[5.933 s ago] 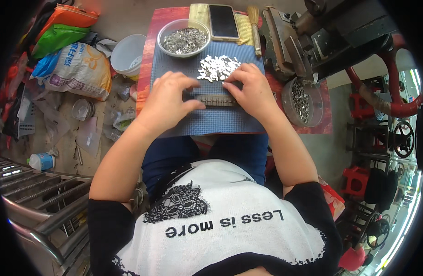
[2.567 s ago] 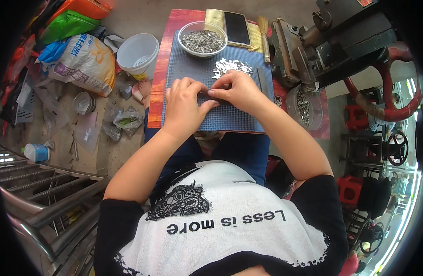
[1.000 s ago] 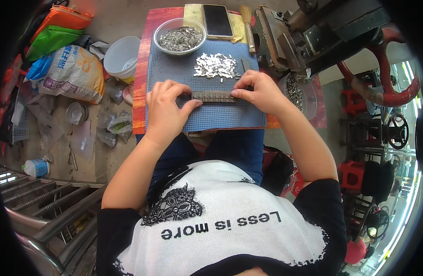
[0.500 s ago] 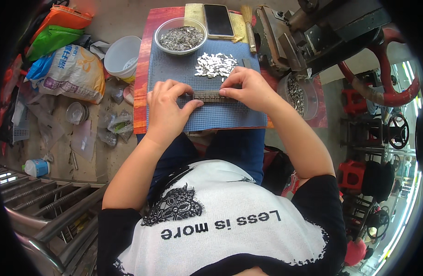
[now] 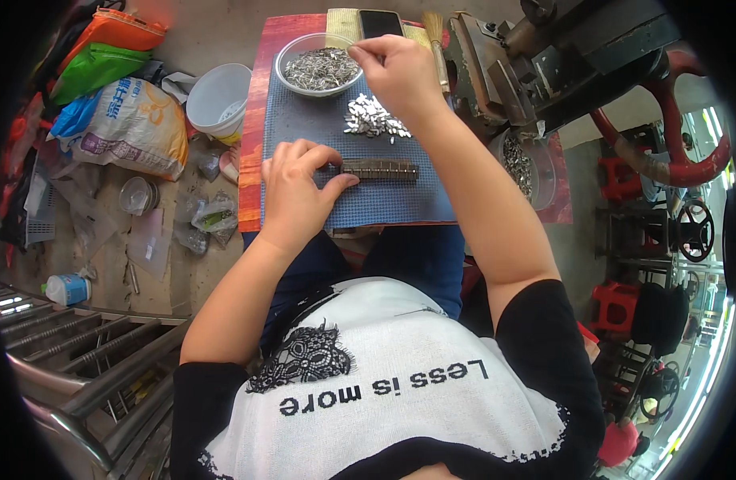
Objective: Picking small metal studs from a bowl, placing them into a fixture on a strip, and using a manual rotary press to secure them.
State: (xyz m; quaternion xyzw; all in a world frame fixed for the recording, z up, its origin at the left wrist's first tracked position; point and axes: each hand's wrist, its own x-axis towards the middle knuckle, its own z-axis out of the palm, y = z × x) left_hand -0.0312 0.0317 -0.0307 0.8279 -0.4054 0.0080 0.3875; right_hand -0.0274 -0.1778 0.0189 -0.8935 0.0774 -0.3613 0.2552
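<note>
On the blue textured mat (image 5: 320,210) lies a dark slotted metal bar (image 5: 388,170). My left hand (image 5: 296,186) pinches its left end between thumb and fingers. My right hand (image 5: 400,74) is raised over the far part of the mat, at the right rim of a clear bowl (image 5: 282,80) full of small metal pins (image 5: 316,70). Its thumb and fingertips are pressed together; whatever may be between them is too small to make out. A pile of small white pieces (image 5: 368,117) sits between the bar and the bowl, partly below my right wrist.
Behind my right hand are a phone (image 5: 379,22) and a brush (image 5: 434,32). At the right stand a dark machine (image 5: 576,52) with a red handwheel (image 5: 688,170) and a clear tub of metal bits (image 5: 516,164). A white bucket (image 5: 216,100) and sacks (image 5: 132,128) are on the left.
My right hand has left the bar's right end and moved up, away from me, to the bowl's rim. My left hand stays on the bar.
</note>
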